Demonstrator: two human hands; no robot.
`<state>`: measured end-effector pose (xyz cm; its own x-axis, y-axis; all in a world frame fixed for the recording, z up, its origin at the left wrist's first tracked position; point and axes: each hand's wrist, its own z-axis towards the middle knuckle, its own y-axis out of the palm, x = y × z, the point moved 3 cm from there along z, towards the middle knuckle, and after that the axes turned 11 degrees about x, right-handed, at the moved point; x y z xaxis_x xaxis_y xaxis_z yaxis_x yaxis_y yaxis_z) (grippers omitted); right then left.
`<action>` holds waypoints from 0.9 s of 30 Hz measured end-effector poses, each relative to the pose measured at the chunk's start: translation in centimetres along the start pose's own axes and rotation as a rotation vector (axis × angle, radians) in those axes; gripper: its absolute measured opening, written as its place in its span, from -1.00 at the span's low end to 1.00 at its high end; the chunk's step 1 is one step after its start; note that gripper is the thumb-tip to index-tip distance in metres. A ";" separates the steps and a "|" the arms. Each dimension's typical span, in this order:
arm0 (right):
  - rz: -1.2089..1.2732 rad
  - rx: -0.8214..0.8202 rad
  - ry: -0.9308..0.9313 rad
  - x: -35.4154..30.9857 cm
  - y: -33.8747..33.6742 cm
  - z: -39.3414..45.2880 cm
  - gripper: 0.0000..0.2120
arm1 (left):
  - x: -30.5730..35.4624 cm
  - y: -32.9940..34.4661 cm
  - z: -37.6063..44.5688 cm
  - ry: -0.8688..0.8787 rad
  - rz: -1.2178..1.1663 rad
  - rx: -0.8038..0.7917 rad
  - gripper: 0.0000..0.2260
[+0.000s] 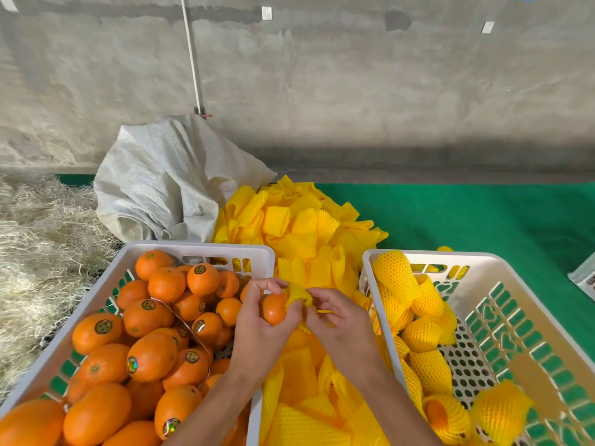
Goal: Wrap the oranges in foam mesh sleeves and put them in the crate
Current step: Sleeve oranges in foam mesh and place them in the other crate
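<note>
My left hand grips a bare orange between the two crates. My right hand pinches a yellow foam mesh sleeve whose mouth sits against the orange's right side. The left white crate is heaped with bare, stickered oranges. The right white crate holds several oranges wrapped in yellow sleeves. A pile of loose yellow sleeves runs between the crates from the far side down to the near edge.
A crumpled white woven sack lies behind the left crate. Dry straw covers the ground at the left. Green matting stretches behind and right of the right crate. A concrete wall rises behind.
</note>
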<state>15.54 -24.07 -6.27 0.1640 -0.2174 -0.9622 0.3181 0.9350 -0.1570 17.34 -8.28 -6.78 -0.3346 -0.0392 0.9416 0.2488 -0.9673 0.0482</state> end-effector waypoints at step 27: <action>0.958 -0.205 0.988 -2.1 0.0 -0.6 -0.55 | 1.3 0.8 -0.1 -0.950 -0.629 -0.577 -0.91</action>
<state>14.66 -23.49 -4.37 -0.5097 0.7295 -0.4561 0.3031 0.6484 0.6984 17.02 -9.11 -5.57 0.5875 0.4263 0.6879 -0.2242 -0.7310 0.6445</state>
